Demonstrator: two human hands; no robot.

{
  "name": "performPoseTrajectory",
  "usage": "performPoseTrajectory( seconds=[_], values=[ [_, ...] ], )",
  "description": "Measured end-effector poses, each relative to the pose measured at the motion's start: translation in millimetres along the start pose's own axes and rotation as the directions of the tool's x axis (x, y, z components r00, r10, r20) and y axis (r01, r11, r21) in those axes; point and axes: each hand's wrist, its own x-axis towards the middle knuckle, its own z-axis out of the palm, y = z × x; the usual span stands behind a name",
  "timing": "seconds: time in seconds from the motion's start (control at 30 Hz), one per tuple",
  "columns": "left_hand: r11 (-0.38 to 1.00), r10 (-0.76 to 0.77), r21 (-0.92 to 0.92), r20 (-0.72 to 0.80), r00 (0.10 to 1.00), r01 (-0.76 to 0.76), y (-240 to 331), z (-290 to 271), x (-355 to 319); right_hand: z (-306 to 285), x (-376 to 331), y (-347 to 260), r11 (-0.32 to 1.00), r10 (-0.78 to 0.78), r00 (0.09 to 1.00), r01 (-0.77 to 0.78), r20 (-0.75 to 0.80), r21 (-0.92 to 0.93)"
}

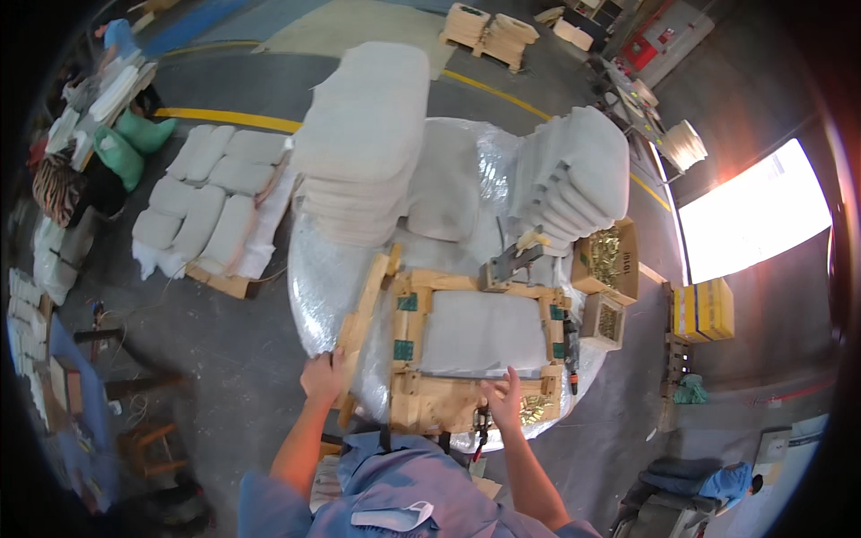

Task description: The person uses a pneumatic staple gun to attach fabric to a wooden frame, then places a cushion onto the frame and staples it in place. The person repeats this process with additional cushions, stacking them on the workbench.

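A wooden frame [421, 399] with a grey fabric panel [484, 332] stretched in its middle lies on a table wrapped in clear plastic [318, 269]. My left hand [321, 375] grips a loose wooden frame piece [363, 314] at the table's left edge. My right hand [505, 400] hovers over the near rail of the wooden frame, fingers spread, holding nothing. A small red-handled tool [482, 421] lies just left of it.
Two tall stacks of grey cushion covers [368, 143] [574, 175] stand at the table's far side. A stapler-like tool [511, 260] and boxes of brass staples [610, 255] sit at the right. A pallet of grey cushions [211, 197] lies left on the floor.
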Motion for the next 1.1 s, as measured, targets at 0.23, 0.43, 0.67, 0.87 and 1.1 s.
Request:
performPoseTrajectory(
  seconds=[0.23, 0.43, 0.67, 0.87, 1.1],
  values=[
    [0.968, 0.251, 0.067, -0.224, 0.942, -0.242, 20.8, 28.2, 52.1, 28.3, 64.2, -32.4, 0.140, 0.631, 0.744, -0.389, 0.221, 0.910],
    [0.965, 0.201, 0.201, -0.155, 0.967, -0.168, 53.4, 59.9, 80.5, 44.4, 116.4, -35.4, 0.175, 0.682, 0.694, -0.462, 0.231, 0.870],
    [0.966, 0.207, 0.186, -0.139, 0.968, -0.180, 48.0, 61.9, 83.4, 30.2, 117.9, -54.0, 0.022, 0.856, 0.455, -0.506, 0.245, 0.863],
    [0.971, 0.201, 0.158, -0.127, 0.971, -0.180, 48.5, 53.6, 79.1, 1.3, 120.8, -99.7, 0.089, 0.812, 0.560, -0.400, 0.167, 0.912],
    [0.804, 0.557, -0.153, -0.145, 0.817, -0.575, 132.3, 2.0, 16.9, -16.9, 65.7, -90.7, 0.049, 0.611, 0.764, -0.301, 0.210, 0.952]
  ],
)
